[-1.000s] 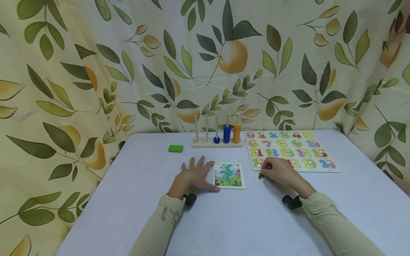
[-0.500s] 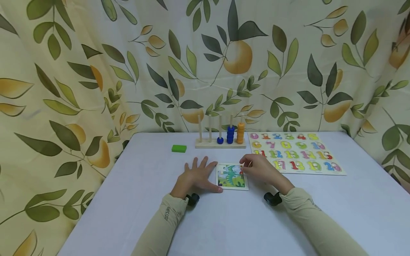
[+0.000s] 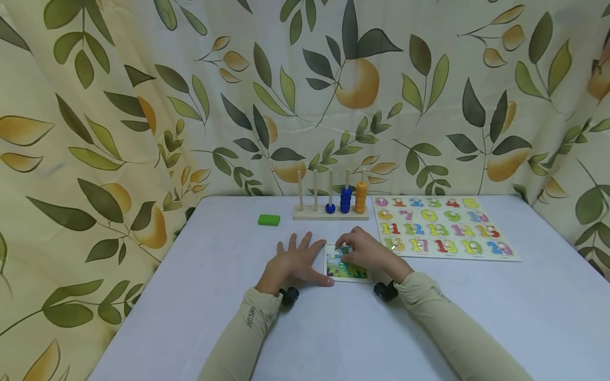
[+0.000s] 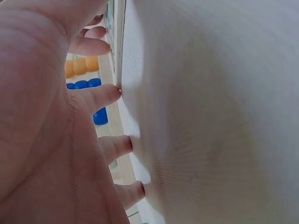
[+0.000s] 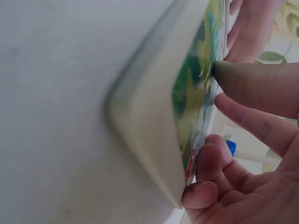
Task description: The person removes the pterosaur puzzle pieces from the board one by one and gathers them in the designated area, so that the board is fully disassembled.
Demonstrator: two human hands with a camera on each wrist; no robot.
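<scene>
Puzzle [image 3: 343, 270] looks light, stiff, best held by its rim [image 5: 140, 116]: left hand [image 3: 296, 264] splayed alongside it, right hand [image 3: 366, 251] atop, pinch unclear!

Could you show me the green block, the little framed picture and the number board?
Green block [image 3: 269, 219]: head view, middle of its top face.
Framed picture [image 3: 347, 271]: head view, its green lower part.
Number board [image 3: 441, 216]: head view, bare surface between the 8 and 9.

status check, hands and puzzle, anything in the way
Left hand spread at left edge of puzzle. Right hand touching puzzle, hiding part of its picture. Puzzle flat; number board apart, not in the way.
</scene>
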